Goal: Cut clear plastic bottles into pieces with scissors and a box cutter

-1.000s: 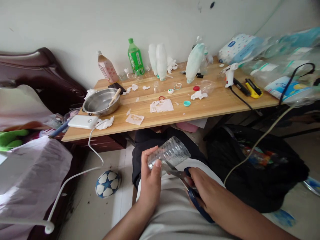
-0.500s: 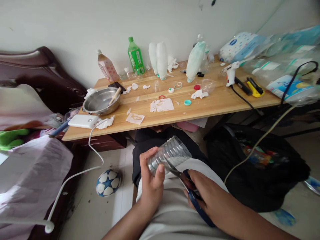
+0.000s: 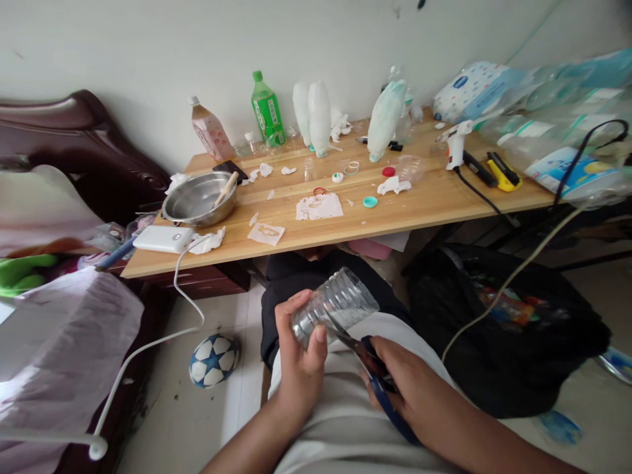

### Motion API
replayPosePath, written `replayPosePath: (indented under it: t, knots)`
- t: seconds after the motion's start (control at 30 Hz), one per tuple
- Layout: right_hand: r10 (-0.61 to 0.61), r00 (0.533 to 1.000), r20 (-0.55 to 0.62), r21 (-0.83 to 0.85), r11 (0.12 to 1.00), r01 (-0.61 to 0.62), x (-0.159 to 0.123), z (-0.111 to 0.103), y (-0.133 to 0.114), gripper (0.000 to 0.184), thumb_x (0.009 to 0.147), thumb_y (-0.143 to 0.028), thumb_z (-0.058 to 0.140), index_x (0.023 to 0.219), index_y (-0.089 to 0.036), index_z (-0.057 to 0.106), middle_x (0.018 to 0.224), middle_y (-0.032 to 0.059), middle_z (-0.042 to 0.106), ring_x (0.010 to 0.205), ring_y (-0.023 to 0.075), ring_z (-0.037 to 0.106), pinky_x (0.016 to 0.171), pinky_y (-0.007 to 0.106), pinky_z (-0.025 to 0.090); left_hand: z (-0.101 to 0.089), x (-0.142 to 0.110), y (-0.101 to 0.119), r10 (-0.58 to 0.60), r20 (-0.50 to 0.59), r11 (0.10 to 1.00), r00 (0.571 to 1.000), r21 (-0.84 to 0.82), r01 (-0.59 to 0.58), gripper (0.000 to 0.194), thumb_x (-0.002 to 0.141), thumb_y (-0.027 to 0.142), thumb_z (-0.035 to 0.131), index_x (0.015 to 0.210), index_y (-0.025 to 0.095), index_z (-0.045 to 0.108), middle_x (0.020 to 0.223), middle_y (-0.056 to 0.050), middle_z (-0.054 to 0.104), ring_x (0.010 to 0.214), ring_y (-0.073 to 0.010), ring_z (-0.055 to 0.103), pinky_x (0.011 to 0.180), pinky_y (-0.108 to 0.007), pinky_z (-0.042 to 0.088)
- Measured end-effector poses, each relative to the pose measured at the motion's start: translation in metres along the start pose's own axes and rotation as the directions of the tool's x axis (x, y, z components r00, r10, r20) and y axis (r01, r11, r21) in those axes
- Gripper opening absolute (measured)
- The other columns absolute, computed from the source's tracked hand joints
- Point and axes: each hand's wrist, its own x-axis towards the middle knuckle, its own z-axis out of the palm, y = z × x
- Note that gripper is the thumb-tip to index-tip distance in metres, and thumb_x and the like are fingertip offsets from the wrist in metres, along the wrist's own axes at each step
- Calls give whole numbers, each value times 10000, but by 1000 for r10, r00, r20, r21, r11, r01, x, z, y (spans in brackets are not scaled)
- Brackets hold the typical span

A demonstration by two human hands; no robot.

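My left hand [image 3: 300, 352] is wrapped round one end of a clear, ribbed piece of plastic bottle [image 3: 340, 297], held tilted above my lap with its wide rim to the right. In my right hand [image 3: 402, 378] is a pair of scissors [image 3: 388, 403] with dark blue handles. Its blades point up and left and meet the bottle's near side, close to my left thumb. Whether both blades are through the plastic I cannot tell.
Ahead stands a wooden table [image 3: 276, 260] holding a metal bowl [image 3: 197, 197], a glue gun [image 3: 457, 145], a yellow utility knife [image 3: 502, 172], a green bottle [image 3: 269, 112] and paper scraps. A black bag [image 3: 444, 309] lies on the right, a ball [image 3: 214, 361] on the left floor.
The scissor handles and my right fingers have shifted very slightly. My left hand and the bottle piece stay nearly in place.
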Motion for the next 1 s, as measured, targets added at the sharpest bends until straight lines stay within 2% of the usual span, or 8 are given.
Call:
replayPosePath:
  t: [0.27,0.5,0.77,1.0]
  knots:
    - [21,1000,5,-33,999,-20,0,1,2,122,779,-159,537,872,-224,492,967,79,658,904,243,612,798,352,451,-3,6,0,118,7,990,993,77,-118,398,940,493,603,1247,248,546,1153,-81,591,1111,-234,617,965,-383,509]
    - [35,999,25,-35,999,-34,2,-1,-1,150,768,-119,518,871,-223,485,972,87,662,909,239,610,809,353,448,-3,10,2,242,-10,964,970,120,-239,374,945,454,609,1246,241,546,1127,-92,598,1089,-241,635,907,-386,548]
    - [37,999,27,-29,999,-36,2,-1,0,144,766,-121,524,829,-234,459,931,70,660,867,227,614,767,333,445,-1,12,5,285,1,954,958,91,-284,390,952,450,602,1271,238,530,1151,-97,580,1093,-228,630,901,-380,549]
    - [-10,1000,-15,-101,995,8,1,3,8,140,777,-112,522,856,-223,491,905,61,665,847,226,624,764,336,450,2,16,-4,401,-40,915,915,68,-398,421,946,419,614,1310,231,516,1156,-113,569,1084,-245,613,856,-404,548]
